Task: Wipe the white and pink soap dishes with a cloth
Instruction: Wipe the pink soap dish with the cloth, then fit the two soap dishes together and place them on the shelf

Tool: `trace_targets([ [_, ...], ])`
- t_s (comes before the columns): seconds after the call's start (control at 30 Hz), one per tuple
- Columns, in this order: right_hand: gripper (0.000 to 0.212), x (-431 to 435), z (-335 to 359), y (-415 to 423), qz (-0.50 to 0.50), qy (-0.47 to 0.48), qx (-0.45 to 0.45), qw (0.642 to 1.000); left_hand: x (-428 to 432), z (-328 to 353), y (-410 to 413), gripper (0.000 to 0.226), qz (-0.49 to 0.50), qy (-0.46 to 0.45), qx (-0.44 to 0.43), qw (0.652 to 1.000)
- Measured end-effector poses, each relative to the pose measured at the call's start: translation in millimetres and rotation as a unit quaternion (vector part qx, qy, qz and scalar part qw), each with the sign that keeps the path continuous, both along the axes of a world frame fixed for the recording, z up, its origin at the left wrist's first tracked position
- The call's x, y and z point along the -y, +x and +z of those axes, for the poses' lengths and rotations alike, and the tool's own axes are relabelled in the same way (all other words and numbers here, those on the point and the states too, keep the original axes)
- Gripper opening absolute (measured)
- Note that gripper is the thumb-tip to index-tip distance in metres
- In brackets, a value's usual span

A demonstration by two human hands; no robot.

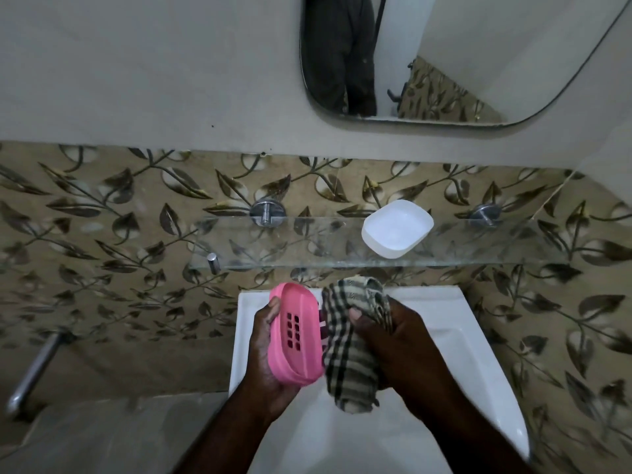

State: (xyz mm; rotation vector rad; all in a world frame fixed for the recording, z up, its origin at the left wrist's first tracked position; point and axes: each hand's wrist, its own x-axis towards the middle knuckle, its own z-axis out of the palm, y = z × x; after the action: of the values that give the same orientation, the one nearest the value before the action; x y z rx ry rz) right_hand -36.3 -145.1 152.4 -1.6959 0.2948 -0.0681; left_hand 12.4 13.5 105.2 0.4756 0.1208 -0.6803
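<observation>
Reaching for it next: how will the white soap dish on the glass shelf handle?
The white soap dish looks like thin plastic, so probably light and stiff. On the smooth glass shelf it may slide if nudged.

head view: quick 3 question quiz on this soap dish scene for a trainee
1. True or false: the white soap dish sits on the glass shelf.
2. Pick one: the left hand holds A) the pink soap dish, B) a bar of soap, C) a toothbrush.
3. Fill in: the right hand grips a checked ____.

Key: 1 true; 2 A; 3 cloth.
</observation>
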Motion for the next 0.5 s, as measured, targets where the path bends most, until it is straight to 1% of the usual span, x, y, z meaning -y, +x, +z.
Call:
trace_targets([
  [0.07, 0.013, 8.9, 2.6, 12.0, -0.044, -0.155, 0.054, 0.985, -3.6, 3.1, 5.3, 0.089, 0.023, 0.033, 0.022, 0.999],
  [0.1, 0.013, 11.6, 5.1, 17.7, -0.056, -0.201, 0.078, 0.975, -5.5, 3.4, 8.0, 0.098, 0.043, 0.048, 0.013, 0.998],
  [0.17, 0.022, 13.6, 14.1, 29.5, -0.05, -0.222, 0.117, 0.967, -9.2, 7.0, 12.8, 0.116, 0.078, 0.071, 0.021, 0.994],
  [0.2, 0.024, 13.5, 19.6, 37.0, -0.04, -0.219, 0.137, 0.965, -10.3, 12.0, 16.2, 0.118, 0.085, 0.075, 0.039, 0.993],
  [0.23, 0.025, 12.9, 23.2, 45.8, -0.033, -0.218, 0.157, 0.963, -11.4, 17.0, 18.9, 0.114, 0.095, 0.075, 0.054, 0.991],
  [0.3, 0.023, 10.1, 29.3, 67.6, -0.031, -0.237, 0.191, 0.952, -12.2, 28.9, 27.1, 0.099, 0.116, 0.068, 0.074, 0.988],
  [0.33, 0.026, 8.2, 32.8, 80.1, -0.035, -0.249, 0.2, 0.947, -11.9, 35.9, 32.3, 0.098, 0.122, 0.066, 0.083, 0.987],
  [0.43, 0.043, 6.5, 43.8, 115.3, -0.048, -0.306, 0.196, 0.93, -7.7, 57.9, 49.4, 0.108, 0.13, 0.073, 0.096, 0.984],
  [0.5, 0.048, 10.6, 48.5, 128.3, -0.073, -0.36, 0.202, 0.908, -4.7, 66.5, 59.2, 0.1, 0.12, 0.06, 0.088, 0.987],
])
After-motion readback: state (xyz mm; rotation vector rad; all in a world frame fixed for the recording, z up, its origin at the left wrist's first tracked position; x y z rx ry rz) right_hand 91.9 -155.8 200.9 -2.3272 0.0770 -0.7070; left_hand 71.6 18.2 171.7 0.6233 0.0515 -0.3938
